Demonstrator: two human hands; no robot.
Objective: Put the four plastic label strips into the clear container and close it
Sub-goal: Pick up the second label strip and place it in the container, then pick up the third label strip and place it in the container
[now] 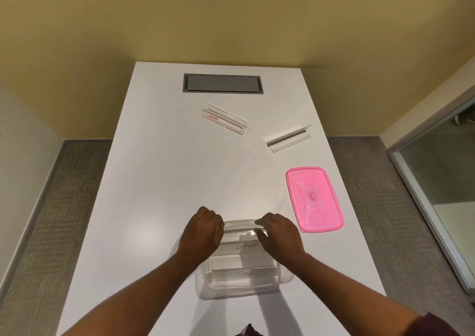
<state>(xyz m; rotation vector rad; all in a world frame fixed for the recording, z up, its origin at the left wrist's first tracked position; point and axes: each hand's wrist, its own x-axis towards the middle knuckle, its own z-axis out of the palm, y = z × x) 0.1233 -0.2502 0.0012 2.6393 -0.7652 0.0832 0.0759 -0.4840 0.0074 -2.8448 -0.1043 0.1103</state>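
The strip (240, 235) marked ELEPHANT is pinched at both ends, my left hand (203, 230) and right hand (280, 235) clamped on it over the container (205, 288) at 6 o'clock (another strip already inside); I'd lower it level.

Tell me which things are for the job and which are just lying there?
For the job:
clear plastic container
strip marked ELEPHANT, held by left hand and right hand
strip marked DOG
clear strip with red label
plain clear strip
pink rectangular lid

Just there:
grey hatch in white table
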